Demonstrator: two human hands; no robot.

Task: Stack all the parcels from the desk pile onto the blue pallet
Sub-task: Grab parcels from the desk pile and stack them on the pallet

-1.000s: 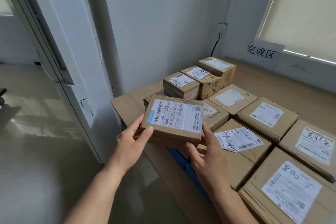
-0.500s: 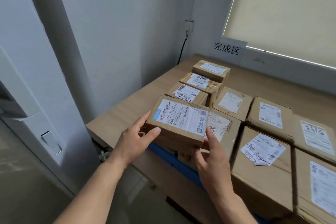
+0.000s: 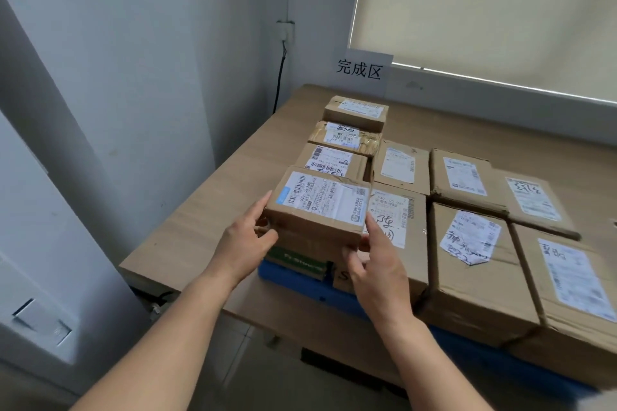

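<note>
Parcel (image 3: 319, 207), white-labelled: carried forward since a second ago, now over the blue pallet (image 3: 300, 280) at its near-left corner, above a green-printed box (image 3: 295, 260). Left hand (image 3: 245, 243) and right hand (image 3: 380, 264) clamp its two ends. Other parcels (image 3: 467, 243) fill the pallet behind and rightward.

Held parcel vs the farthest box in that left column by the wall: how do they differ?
1. The held parcel is gripped at both ends, left hand and right hand; the farthest box lies untouched.
2. The held parcel sits at the near-left corner, over a green-printed box; the farthest box is nearest the paper sign.
3. The held parcel's label wraps over its right edge; the farthest box's stays on top.

Both are brown cardboard with white shipping labels.
</note>
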